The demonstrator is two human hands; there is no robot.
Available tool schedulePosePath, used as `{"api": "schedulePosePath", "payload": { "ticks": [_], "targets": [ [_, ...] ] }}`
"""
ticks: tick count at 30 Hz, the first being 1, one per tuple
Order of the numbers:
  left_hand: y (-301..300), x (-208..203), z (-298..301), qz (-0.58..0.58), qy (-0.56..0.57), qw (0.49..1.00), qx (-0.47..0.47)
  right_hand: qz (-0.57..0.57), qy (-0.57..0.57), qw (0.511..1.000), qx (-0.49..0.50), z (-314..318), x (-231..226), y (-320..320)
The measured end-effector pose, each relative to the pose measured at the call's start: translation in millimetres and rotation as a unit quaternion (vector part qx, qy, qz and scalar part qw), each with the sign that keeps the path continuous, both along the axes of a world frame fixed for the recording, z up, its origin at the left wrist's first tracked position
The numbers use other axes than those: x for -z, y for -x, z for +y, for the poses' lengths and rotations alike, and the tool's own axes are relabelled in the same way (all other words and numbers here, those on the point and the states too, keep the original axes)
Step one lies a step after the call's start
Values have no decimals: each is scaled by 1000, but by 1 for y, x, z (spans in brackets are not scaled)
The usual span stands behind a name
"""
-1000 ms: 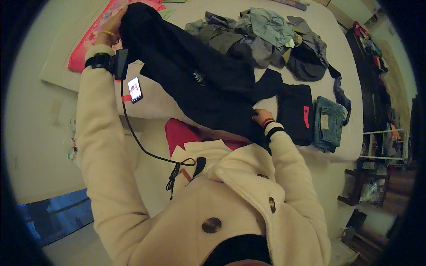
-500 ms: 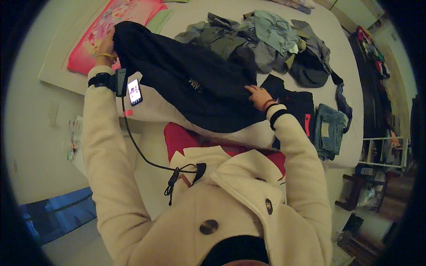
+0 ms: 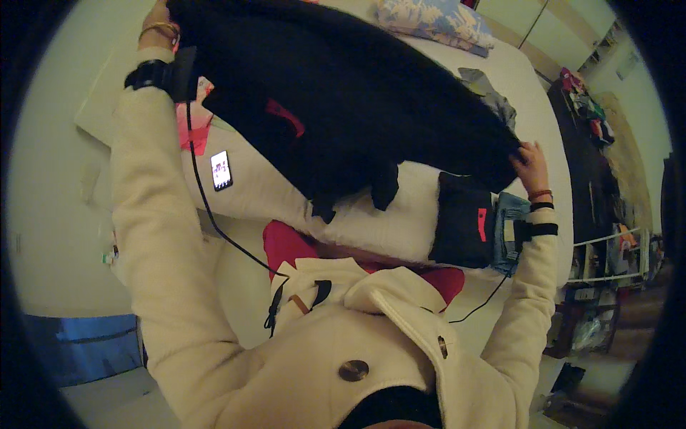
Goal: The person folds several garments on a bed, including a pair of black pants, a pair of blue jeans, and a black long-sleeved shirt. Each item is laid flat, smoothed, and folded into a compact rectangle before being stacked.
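A large black garment [image 3: 343, 93] is stretched wide above the bed, held up between my two hands. My left hand [image 3: 158, 27], at the upper left, is closed on one end of it; the fingertips are partly covered by the cloth. On the far right my right hand [image 3: 530, 168] pinches the opposite edge. A red strip shows on the garment's left part, and two narrow ends dangle from its lower edge. Below my right hand lie a folded black garment with a red tag [image 3: 461, 222] and folded blue jeans [image 3: 504, 247].
A lit phone [image 3: 221, 171] rests on the pale bed [image 3: 371, 229], close to my left forearm. Pink-red cloth [image 3: 191, 132] and grey clothes [image 3: 493, 93] peek out around the held garment. Patterned bedding [image 3: 436, 25] lies at the far end. A white rack [image 3: 607, 257] stands right.
Both hands have moved apart and away from me, lifting and spreading the black garment. It now covers most of the grey clothes pile. My right hand has gone from resting on it to gripping its edge.
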State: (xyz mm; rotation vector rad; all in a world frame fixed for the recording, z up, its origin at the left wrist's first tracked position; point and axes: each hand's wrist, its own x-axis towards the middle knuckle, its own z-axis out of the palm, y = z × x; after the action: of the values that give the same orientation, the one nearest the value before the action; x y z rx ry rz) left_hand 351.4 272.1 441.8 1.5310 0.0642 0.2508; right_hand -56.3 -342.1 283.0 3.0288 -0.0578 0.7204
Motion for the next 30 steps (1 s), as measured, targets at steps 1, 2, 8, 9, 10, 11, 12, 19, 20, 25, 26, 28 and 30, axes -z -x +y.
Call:
{"api": "schedulePosePath", "payload": {
  "ticks": [1, 2, 8, 9, 10, 11, 12, 19, 20, 25, 26, 28, 30],
  "targets": [
    [4, -13, -3, -6, -9, 1000, 3, -30, 2, 1000, 7, -5, -10, 11],
    [8, -25, -6, -8, -19, 1000, 7, -42, -17, 999, 20, -10, -19, 18],
    [25, -67, -3, 46, -169, 983, 58, -137, -147, 973, 115, -28, -55, 56],
    [29, -74, 0, 63, -208, 973, 71, -141, -168, 959, 179, -26, -58, 59],
    [36, -79, 3, 77, -256, 960, 84, -146, -215, 950, 173, -21, -59, 60],
    [46, -87, 8, 84, -308, 943, 94, -166, -271, 941, 111, -14, -60, 59],
    [59, -93, 13, 67, -369, 921, 105, -172, -326, 927, 74, -3, -61, 56],
    [190, -133, 37, -335, -655, 677, 4, 78, -462, 844, -260, 115, -51, 45],
    [195, -137, 22, -342, -621, 705, 27, 115, -497, 823, -251, 131, -46, 44],
    [175, -119, -116, -312, -381, 830, 263, 238, -524, 764, -290, 166, -43, 58],
    [169, -108, -153, -291, -321, 842, 322, 230, -525, 758, -310, 170, -45, 67],
    [165, -76, -234, -237, -191, 842, 445, 233, -531, 750, -317, 178, -51, 89],
    [171, -37, -315, -179, -66, 813, 550, 277, -521, 728, -350, 188, -54, 106]
  ]
}}
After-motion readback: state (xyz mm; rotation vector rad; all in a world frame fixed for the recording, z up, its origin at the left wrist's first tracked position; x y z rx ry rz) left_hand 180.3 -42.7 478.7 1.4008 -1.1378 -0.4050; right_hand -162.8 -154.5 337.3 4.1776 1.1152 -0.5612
